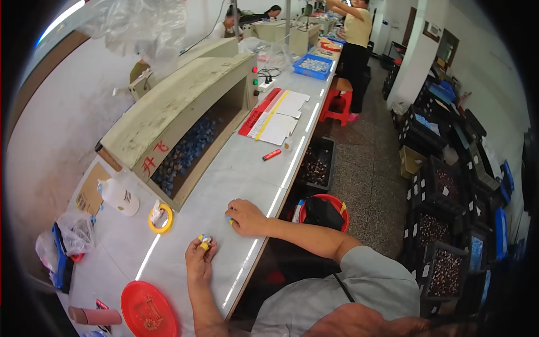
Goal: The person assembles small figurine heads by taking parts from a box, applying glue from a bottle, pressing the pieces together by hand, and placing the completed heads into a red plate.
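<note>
Small blue-yellow piece [205,242] is pinched by left hand [198,263], lower centre of frame, above worktop [238,163]; blue-yellow bit [229,219] is held in right hand's [248,218] grip, near centre; probably light, stiff, easily dropped, best taken by edges

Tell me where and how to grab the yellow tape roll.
Best grip is probably the outer edge of the yellow tape roll, fingers and thumb across it, coming from above on the person's side. It lies flat with bare table there; the white wad clutters its hole, and the machine stands close beyond.
</note>
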`<action>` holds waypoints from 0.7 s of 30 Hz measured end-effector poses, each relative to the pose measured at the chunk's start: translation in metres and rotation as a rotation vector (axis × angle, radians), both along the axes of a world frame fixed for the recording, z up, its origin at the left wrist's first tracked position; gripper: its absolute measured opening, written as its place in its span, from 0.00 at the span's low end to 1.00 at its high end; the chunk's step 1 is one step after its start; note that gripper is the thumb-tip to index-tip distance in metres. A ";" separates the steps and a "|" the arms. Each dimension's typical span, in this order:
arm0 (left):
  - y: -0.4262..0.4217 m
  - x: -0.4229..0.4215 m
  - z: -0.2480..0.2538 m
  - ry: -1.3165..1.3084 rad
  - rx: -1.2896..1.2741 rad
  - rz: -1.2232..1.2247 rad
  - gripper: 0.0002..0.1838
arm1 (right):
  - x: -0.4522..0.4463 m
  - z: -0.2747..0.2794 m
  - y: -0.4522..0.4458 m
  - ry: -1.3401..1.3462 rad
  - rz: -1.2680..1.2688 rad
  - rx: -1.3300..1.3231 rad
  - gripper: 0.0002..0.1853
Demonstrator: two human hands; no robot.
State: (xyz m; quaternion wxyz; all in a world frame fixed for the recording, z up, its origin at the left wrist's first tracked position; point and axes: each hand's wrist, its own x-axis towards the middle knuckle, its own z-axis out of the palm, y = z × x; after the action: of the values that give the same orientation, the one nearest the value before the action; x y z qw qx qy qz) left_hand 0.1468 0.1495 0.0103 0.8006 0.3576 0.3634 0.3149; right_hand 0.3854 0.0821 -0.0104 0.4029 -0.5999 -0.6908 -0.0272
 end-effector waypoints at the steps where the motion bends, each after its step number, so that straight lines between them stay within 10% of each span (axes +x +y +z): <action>1: 0.000 0.001 0.001 0.004 -0.003 0.007 0.12 | 0.000 0.001 -0.001 -0.006 0.005 0.037 0.11; 9: -0.001 0.000 0.001 0.015 0.016 0.012 0.11 | 0.034 0.036 -0.058 0.041 -0.105 0.248 0.19; 21: -0.005 -0.002 0.002 0.017 0.037 0.008 0.14 | 0.374 -0.002 -0.220 0.385 -1.361 -0.110 0.23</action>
State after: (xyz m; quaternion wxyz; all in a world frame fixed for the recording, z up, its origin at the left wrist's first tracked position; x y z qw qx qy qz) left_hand 0.1448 0.1447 0.0125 0.7894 0.3736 0.3657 0.3219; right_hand 0.7594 -0.1377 -0.0126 0.3804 -0.9120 -0.0797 -0.1314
